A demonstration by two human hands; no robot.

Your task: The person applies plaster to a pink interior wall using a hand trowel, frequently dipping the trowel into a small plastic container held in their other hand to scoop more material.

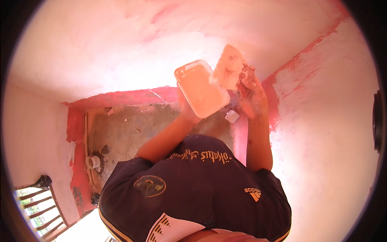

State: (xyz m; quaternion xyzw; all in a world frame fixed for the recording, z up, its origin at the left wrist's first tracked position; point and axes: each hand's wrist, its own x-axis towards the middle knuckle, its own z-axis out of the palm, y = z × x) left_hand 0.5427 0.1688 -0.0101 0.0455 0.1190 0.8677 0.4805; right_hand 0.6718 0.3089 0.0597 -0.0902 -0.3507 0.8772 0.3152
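Note:
My left hand (184,103) grips a rectangular pale plastic tub (201,90) from its left side and underneath, so most of its fingers are hidden. The tub looks filled with, or coated in, a smooth pale paste. Closed around the smeared handle end of a broad, wedge-shaped scraper (229,66) is my right hand (254,97). Pale paste covers the scraper's blade, and its lower left edge meets or overlaps the tub's right rim. Both are raised in front of a whitish wall (133,56).
Red-pink bands (121,98) run along the wall bottoms and corner. On the brown floor (137,125) stand a white pot (92,162) at left and a small white container (231,116) near my right forearm. A barred window (42,209) is at lower left.

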